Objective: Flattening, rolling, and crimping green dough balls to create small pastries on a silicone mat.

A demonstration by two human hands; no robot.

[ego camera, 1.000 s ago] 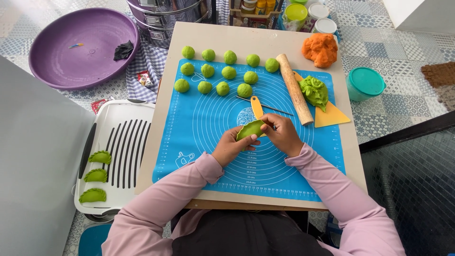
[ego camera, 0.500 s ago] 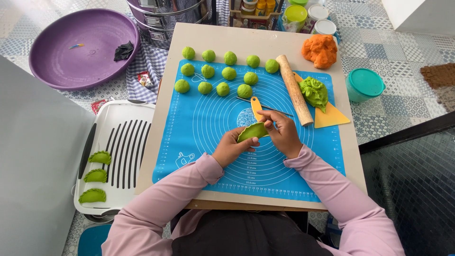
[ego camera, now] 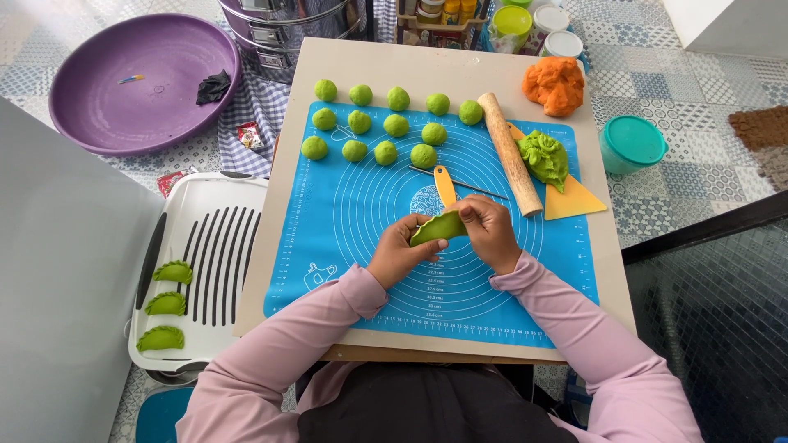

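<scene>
Both hands hold one folded green dough pastry [ego camera: 437,227] just above the blue silicone mat [ego camera: 345,213]. My left hand [ego camera: 399,253] cups its lower left end. My right hand [ego camera: 487,231] pinches the right part of its edge with the fingertips. An orange-handled knife [ego camera: 447,184] lies on the mat just beyond the hands. Several green dough balls [ego camera: 386,123] sit in rows at the mat's far side. A wooden rolling pin [ego camera: 509,152] lies to the right of the knife.
A lump of green dough [ego camera: 543,158] rests on a yellow scraper [ego camera: 574,199]; orange filling [ego camera: 556,84] lies beyond. A white tray [ego camera: 205,254] on the left holds three shaped pastries [ego camera: 167,303]. A purple basin [ego camera: 135,82], metal steamer [ego camera: 287,25], teal-lidded tub [ego camera: 630,143] and jars surround the board.
The hands have stayed in place over the mat while the fingers shift slightly along the pastry's edge. Nothing else has moved.
</scene>
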